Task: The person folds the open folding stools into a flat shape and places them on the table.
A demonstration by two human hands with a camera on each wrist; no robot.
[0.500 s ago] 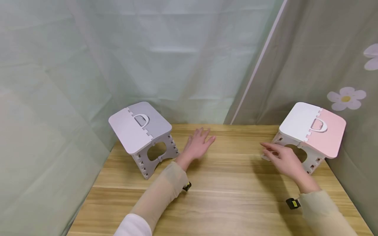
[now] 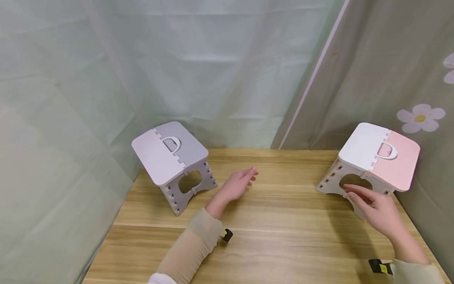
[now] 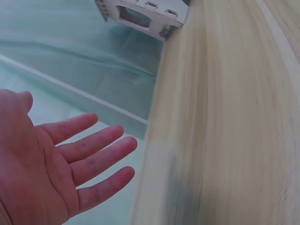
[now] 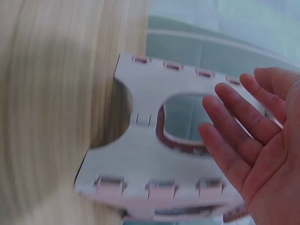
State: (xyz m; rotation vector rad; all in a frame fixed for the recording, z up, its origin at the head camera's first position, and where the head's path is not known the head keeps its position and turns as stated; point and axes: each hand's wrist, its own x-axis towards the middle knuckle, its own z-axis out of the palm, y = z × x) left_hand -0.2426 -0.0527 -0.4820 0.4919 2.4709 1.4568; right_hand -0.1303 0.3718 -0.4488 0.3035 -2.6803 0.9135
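Over the wooden table (image 2: 269, 236), my left hand (image 2: 237, 184) hovers beside a grey folding stool (image 2: 156, 156) that stands unfolded at the table's back left. In the left wrist view its fingers (image 3: 101, 164) are extended and a little apart, with nothing in the palm. A white and pink folding stool (image 2: 365, 150) stands unfolded at the back right. My right hand (image 2: 379, 211) is in front of its side panel, fingers relaxed and holding nothing. The right wrist view shows the stool's leg panel (image 4: 140, 154) behind the fingers; whether they touch it I cannot tell.
Pale curtains (image 2: 220, 71) hang behind and left of the table. A darker curtain (image 2: 361, 71) with flower prints (image 2: 420, 118) closes off the right side. Both stools have a D-shaped handle on top.
My right hand has moved right and nearer to me, across the front of the pink stool. The left hand has turned onto its side and drawn slightly back. Both stools stand as before.
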